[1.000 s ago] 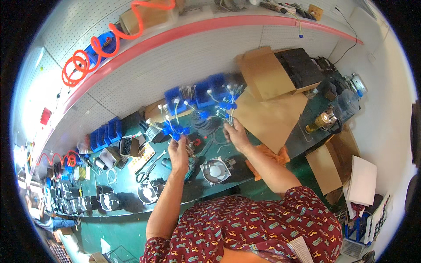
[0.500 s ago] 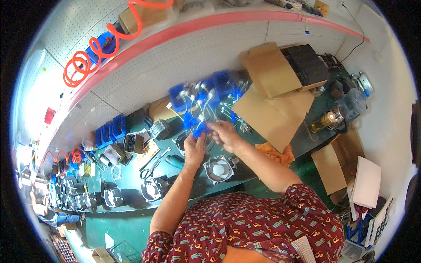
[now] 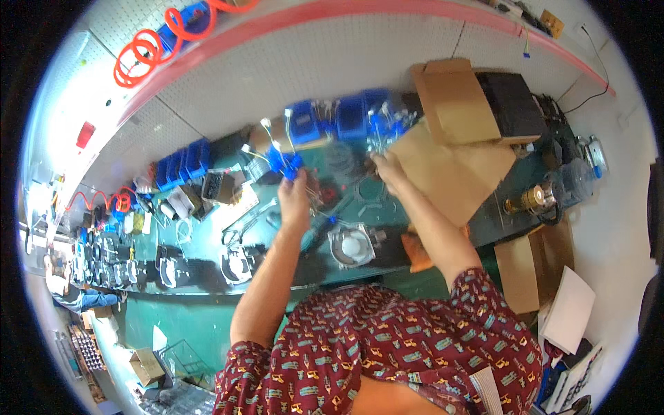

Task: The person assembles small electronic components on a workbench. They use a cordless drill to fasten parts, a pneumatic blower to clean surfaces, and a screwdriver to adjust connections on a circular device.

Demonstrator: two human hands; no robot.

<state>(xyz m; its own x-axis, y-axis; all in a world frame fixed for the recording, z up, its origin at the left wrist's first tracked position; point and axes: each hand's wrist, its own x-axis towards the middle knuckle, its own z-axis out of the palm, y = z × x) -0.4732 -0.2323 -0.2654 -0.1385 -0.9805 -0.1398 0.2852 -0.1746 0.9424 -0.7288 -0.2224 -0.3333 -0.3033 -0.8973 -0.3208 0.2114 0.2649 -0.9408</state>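
My left hand [image 3: 294,196] is closed around a bunch of blue connectors [image 3: 283,163], raised over the bench. Thin wires with white plug ends [image 3: 266,123] fan out above them. My right hand [image 3: 389,171] is farther right, its fingers drawn together at the near end of a second heap of blue connectors [image 3: 389,125] and wires. Motion blurs those fingertips, and what they pinch cannot be made out. Below, between my forearms, a fan housing with a pale round hub [image 3: 352,245] lies on the green bench [image 3: 315,266].
Blue bins [image 3: 302,122] stand behind the wires. At right lie a flattened cardboard sheet [image 3: 449,169], an open carton [image 3: 456,104], an orange cloth [image 3: 417,250] and a jar [image 3: 529,200]. More housings [image 3: 236,266] and scissors [image 3: 232,237] are at left. An orange coiled hose [image 3: 142,59] hangs above.
My hands, together at one bunch before, are now apart. The left has moved slightly left with the blue connectors; the right has gone right and farther away, to the other heap. The view has shifted.
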